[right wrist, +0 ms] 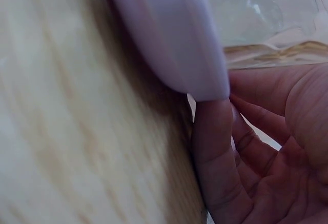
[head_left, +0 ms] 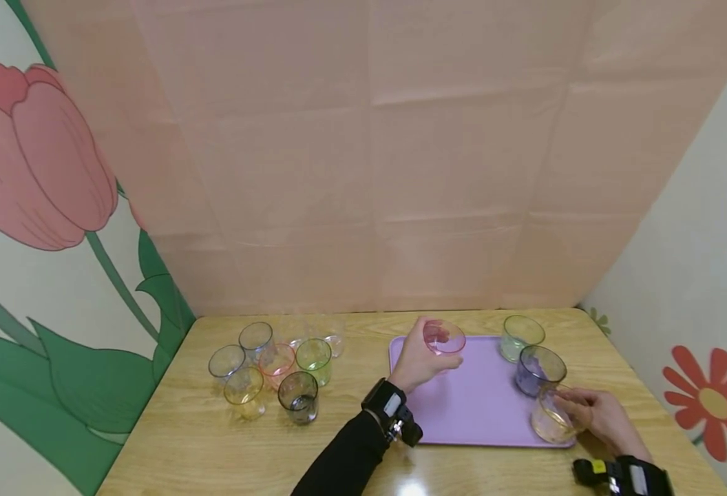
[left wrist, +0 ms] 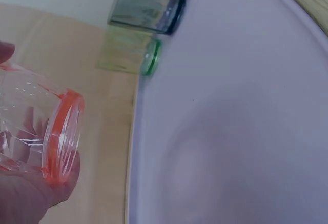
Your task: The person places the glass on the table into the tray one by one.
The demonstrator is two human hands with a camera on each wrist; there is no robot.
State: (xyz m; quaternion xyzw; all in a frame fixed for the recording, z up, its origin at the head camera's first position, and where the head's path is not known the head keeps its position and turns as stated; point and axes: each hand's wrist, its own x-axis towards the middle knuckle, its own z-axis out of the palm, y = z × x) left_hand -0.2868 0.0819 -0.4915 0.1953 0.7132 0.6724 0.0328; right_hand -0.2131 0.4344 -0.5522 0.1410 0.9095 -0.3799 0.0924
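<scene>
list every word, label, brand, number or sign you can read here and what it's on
No readable text in any view.
Left wrist device: pale patch, too small to tell whether it bears writing.
Right wrist device: pale and yellow patches, likewise too small.
Glasses and purple tray: no lettering I can make out.

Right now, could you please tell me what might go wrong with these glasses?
The left hand holds the pink-rimmed glass above the tray, so it could drop if the hold slips. The right hand grips the amber-rimmed glass close to the dark-rimmed glass on the tray; a nudge might knock them together. In the right wrist view, its fingers are right by the tray's rim, so they might jolt it.
</scene>
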